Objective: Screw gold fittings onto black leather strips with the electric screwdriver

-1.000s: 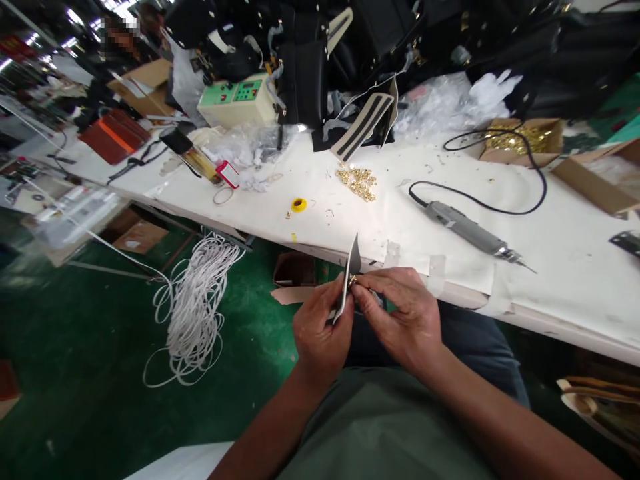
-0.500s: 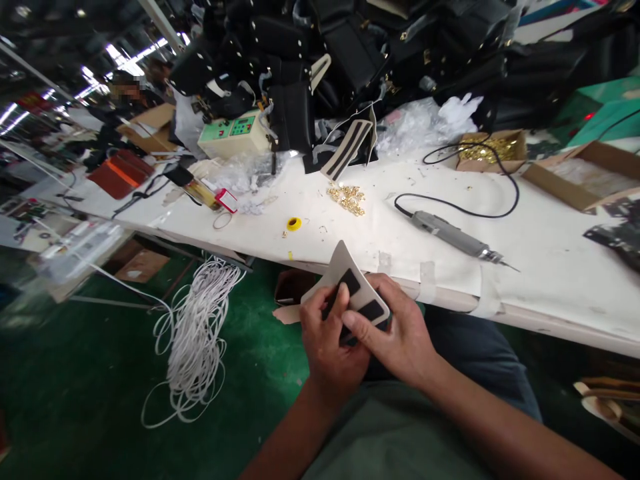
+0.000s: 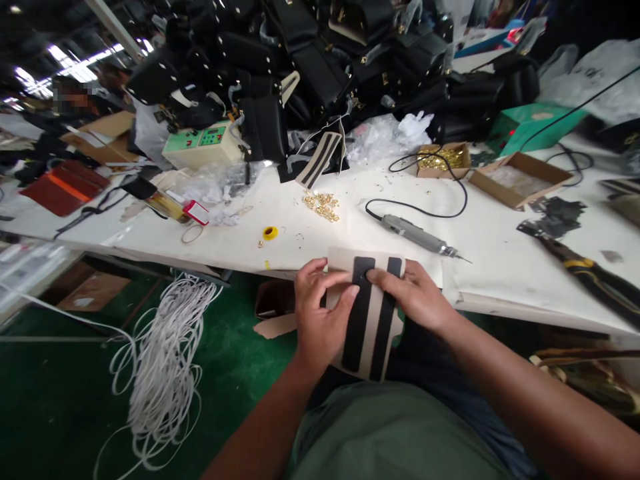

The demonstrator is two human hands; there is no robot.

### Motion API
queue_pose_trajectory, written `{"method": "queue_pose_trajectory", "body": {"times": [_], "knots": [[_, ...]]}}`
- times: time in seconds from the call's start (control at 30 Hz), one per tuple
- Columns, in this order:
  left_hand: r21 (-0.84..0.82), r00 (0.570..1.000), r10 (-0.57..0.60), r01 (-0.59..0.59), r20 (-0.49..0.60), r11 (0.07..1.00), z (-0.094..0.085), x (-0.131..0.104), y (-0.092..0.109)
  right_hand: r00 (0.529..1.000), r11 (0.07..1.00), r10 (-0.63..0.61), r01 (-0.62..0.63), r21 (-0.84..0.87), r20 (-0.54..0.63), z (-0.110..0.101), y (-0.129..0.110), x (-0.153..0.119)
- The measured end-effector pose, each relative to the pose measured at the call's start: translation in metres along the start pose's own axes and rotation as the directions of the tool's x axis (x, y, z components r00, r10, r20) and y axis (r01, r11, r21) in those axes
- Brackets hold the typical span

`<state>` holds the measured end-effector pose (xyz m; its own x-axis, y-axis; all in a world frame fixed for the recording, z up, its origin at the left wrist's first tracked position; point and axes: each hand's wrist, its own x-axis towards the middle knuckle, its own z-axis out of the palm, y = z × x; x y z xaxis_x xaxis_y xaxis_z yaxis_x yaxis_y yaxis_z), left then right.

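Striped panel [image 3: 371,327] swung round, its dark bands now in full view.
The left hand [image 3: 320,310] grips its left side, thumb and forefinger close together on the front; the right hand [image 3: 420,293] pinches its right side, thumb pressed on a band near the top. A second ago the panel stood edge-on; now this banded face seems the one being attended to, though fingers cover part of it. Beyond the panel on the desk [image 3: 230,248] lie gold fittings [image 3: 323,207]; farther left of it, a yellow roll [image 3: 270,233]; to its right, a grey rotary tool [image 3: 413,233], whose black cord [image 3: 453,213] loops between the panel and a carton of gold pieces [image 3: 440,171]. Pliers [image 3: 593,275] rest farthest right.
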<state>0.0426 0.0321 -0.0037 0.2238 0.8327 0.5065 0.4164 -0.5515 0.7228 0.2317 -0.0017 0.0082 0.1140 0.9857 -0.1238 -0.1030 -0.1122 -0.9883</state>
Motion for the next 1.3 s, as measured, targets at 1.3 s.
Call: {"method": "queue_pose_trajectory", "body": {"times": [1.3], "knots": [[0.116,0.873,0.005,-0.070,0.488,0.991,0.091,0.059,-0.066,0.871,0.862,0.479,-0.490,-0.129,-0.107,-0.064,0.038,0.068]]}}
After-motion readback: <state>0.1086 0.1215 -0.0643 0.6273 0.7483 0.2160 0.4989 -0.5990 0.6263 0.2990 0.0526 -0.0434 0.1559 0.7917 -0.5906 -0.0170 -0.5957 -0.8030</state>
